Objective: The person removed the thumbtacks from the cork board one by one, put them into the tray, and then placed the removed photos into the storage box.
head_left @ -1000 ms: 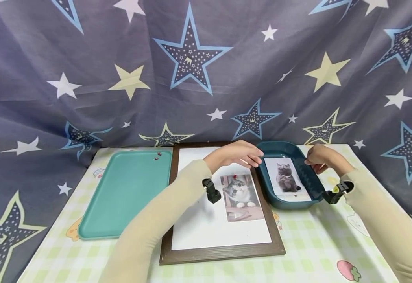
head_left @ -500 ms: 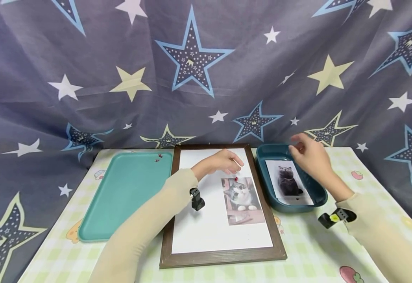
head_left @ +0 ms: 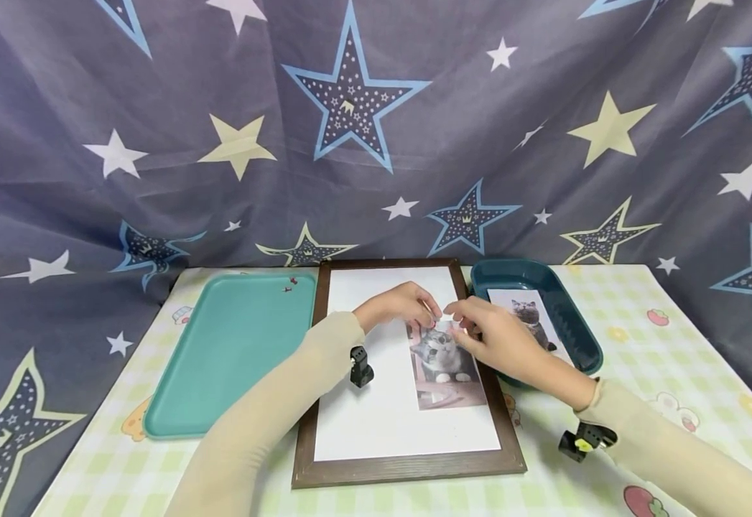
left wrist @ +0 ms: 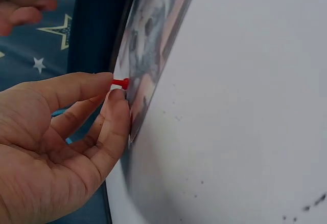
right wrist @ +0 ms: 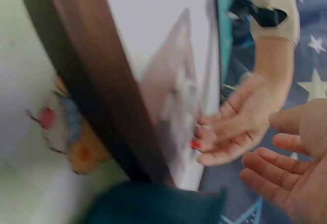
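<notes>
A board (head_left: 363,424) lay on the table (head_left: 647,366), with a tray (head_left: 227,359) on its left, a tub (head_left: 569,323) on its right and a curtain (head_left: 376,208) behind. On the board's right side was a picture (head_left: 443,370), with the left hand (head_left: 408,305) at a pin (left wrist: 124,84) by its back edge and the right hand (head_left: 501,341) just beside. Another picture (head_left: 534,319) lay in the tub, and two pins (head_left: 294,281) in the tray's back right corner.

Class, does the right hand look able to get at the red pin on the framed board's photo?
Probably not freely: the left hand crowds the red pin, leaving little room. The right hand is close by and looks empty, though.
</notes>
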{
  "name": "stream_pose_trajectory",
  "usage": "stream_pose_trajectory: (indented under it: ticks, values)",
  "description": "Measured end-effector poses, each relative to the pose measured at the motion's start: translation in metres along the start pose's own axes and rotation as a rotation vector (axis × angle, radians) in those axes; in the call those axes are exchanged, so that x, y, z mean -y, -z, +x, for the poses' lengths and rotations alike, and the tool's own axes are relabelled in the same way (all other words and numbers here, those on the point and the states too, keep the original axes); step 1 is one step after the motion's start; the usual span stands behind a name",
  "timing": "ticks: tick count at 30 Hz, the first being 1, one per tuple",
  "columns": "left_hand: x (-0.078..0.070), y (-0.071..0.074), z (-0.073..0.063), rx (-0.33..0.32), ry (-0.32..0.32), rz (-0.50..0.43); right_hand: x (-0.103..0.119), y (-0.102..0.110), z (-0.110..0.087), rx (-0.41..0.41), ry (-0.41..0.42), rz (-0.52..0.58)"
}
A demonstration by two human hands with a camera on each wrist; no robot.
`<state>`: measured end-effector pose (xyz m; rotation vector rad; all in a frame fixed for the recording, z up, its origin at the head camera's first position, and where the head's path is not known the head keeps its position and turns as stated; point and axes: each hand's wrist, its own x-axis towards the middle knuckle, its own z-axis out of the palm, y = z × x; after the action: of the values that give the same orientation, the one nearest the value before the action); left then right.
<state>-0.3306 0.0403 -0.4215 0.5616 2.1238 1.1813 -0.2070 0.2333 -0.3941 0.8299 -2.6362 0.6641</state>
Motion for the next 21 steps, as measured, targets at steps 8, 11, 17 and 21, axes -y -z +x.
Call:
stream_pose_trajectory:
  ticks: [8,11,17,21]
  values:
    - [0.001,0.003,0.002,0.010,-0.010,0.034,0.005,-0.021,-0.012,0.163,0.019,-0.106]
    - [0.003,0.003,0.004,0.020,-0.003,0.055,0.005,-0.026,-0.016,0.202,0.034,-0.119]
    - [0.004,0.002,0.006,0.002,0.000,0.086,0.004,-0.029,-0.018,0.273,0.034,-0.167]
    - [0.004,0.001,0.005,0.003,0.009,0.083,0.007,-0.030,-0.017,0.324,0.038,-0.192]
